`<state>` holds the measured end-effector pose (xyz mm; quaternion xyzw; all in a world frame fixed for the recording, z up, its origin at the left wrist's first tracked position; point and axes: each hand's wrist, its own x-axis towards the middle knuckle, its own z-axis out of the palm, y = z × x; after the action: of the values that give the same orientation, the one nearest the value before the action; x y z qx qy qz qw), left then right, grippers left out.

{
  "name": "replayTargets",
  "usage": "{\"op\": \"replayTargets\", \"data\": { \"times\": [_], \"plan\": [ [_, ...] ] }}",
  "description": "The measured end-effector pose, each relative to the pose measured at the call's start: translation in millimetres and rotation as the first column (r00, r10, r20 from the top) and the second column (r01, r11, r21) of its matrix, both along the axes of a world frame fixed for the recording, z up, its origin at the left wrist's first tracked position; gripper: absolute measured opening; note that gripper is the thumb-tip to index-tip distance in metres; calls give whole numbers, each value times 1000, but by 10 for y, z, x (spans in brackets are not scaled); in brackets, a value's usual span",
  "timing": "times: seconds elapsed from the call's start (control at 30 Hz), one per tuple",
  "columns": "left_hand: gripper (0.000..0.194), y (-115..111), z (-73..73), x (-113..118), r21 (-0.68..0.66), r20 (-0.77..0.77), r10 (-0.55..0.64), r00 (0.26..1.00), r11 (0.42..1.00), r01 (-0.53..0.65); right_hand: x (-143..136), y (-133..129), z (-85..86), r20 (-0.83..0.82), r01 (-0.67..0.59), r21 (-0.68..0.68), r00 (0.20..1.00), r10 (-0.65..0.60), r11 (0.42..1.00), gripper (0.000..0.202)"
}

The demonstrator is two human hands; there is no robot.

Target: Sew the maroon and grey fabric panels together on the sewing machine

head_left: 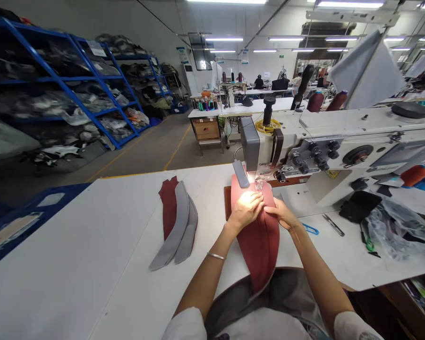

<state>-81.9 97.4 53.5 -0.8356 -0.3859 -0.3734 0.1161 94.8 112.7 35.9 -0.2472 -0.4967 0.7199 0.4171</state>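
A red fabric panel (258,250) with a lengthwise seam lies under the needle area of the sewing machine (269,146), its narrow end hanging over the table edge toward my lap. My left hand (247,208) presses on the panel just in front of the presser foot (258,183), fingers lying flat and lit by the machine lamp. At the panel's right edge, my right hand (281,213) grips the fabric, thumb on top and the other fingers partly hidden. Left of the machine, grey-backed red fabric pieces (179,226) lie stacked on the white table (127,217).
Right of my hands lie a blue-handled tool (310,229), thread snips (333,225), a black pouch (360,206) and crumpled clear plastic (393,226). A blue crate (56,189) stands by the table's left side. Blue shelving (74,89) holds bagged materials behind.
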Motion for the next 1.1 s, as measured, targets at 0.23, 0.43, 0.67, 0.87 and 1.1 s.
{"op": "replayTargets", "data": {
  "times": [0.23,0.43,0.67,0.87,1.1],
  "plan": [
    [21,9,9,-20,5,-45,-7,999,1000,8,10,-44,12,-22,-26,0,999,26,1000,54],
    [22,-3,11,-23,-16,-52,-2,999,1000,1,-15,-38,28,-59,-17,-15,998,16,1000,51],
    [24,22,29,-38,-61,-68,-27,997,998,23,-39,-18,44,-51,43,13,998,-42,999,53],
    [25,33,30,-51,-61,-73,-27,997,998,22,-48,-44,2,-90,45,-5,995,-45,999,52],
    [26,25,72,-62,-81,-106,-29,994,996,21,-74,-93,14,-129,51,-78,990,-61,996,49]
  ]
}}
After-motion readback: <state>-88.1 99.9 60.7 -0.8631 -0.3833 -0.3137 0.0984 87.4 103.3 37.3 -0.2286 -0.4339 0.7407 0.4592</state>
